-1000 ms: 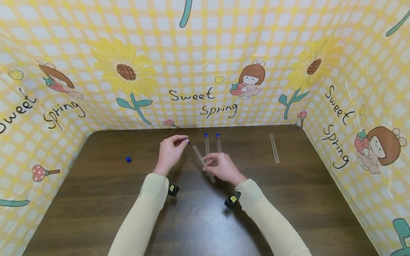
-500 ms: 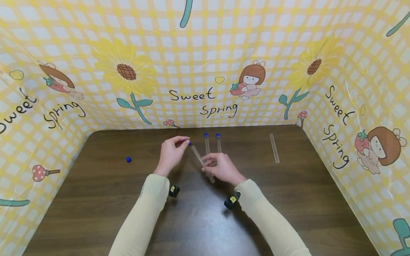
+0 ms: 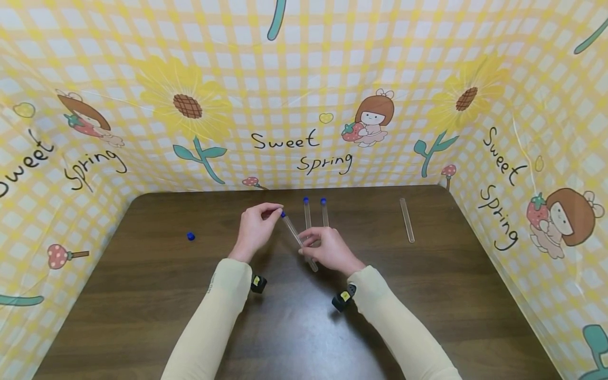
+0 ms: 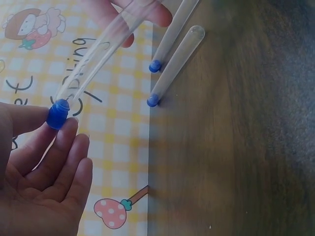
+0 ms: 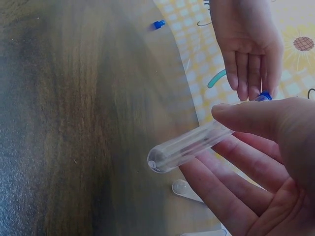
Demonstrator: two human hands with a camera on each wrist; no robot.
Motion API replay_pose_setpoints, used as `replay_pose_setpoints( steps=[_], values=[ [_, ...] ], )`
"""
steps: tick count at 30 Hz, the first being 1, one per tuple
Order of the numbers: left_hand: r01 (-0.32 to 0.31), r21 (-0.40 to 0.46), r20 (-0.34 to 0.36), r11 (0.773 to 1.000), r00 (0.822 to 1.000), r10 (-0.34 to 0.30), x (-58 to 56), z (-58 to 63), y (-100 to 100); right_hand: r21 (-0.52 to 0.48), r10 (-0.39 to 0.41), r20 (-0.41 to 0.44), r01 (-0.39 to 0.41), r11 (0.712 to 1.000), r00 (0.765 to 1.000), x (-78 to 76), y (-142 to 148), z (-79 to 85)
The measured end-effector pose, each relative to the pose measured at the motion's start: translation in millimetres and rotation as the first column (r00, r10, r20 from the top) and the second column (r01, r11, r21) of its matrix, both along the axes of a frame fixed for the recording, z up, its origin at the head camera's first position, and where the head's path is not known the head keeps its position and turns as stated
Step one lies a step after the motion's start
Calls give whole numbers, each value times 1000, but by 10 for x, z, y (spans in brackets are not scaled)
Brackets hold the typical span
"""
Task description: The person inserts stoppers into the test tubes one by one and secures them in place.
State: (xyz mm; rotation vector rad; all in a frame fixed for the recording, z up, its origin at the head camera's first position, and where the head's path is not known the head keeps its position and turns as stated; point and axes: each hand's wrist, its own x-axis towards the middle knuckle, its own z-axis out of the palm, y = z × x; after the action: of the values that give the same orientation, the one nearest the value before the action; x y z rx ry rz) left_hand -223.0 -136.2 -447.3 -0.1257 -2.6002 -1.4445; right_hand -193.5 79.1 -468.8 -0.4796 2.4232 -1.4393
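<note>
My left hand point(image 3: 255, 228) pinches a blue cap point(image 4: 58, 115) between thumb and fingertips. The cap sits at the open end of a clear test tube point(image 3: 292, 228), its narrower part inside the mouth in the left wrist view. Lower down, my right hand point(image 3: 330, 248) grips that tube between thumb and fingers. The tube slants, its rounded end point(image 5: 158, 161) pointing toward the near side. Just behind the right hand lie two capped test tubes, a left one point(image 3: 306, 214) and a right one point(image 3: 324, 212), their lower ends hidden by the hand in the head view.
A loose blue cap point(image 3: 190, 236) lies on the brown wooden table point(image 3: 142, 295) at the left. An uncapped test tube point(image 3: 406, 220) lies at the right. A yellow-checked cloth point(image 3: 285, 95) walls the back and both sides.
My left hand has shifted slightly right and brought the blue cap to the tube's mouth, where the two were apart a second ago. The right hand has stayed nearly still.
</note>
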Motion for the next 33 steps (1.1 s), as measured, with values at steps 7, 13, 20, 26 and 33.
replay_pose_setpoints(
  steps=[7, 13, 20, 26, 33],
  values=[
    [23, 0, -12, 1000, 1000, -23, 0, -1, 1, 3, 0, 6, 0, 1000, 1000, -15, 3, -4],
    [44, 10, 7, 999, 999, -44, 17, -2, 13, 3, 2, 15, -2, 1000, 1000, -26, 4, -12],
    [49, 24, 8, 999, 999, -49, 18, -24, 28, 0, 8, 5, -8, 1000, 1000, -34, 0, -22],
    [68, 17, 2, 998, 998, -68, 33, -27, 53, 14, 2, 3, -2, 1000, 1000, -27, -9, -38],
    [64, -32, -23, 997, 998, -65, 57, -83, 71, 9, -3, 13, 3, 1000, 1000, -18, -10, -44]
  ],
)
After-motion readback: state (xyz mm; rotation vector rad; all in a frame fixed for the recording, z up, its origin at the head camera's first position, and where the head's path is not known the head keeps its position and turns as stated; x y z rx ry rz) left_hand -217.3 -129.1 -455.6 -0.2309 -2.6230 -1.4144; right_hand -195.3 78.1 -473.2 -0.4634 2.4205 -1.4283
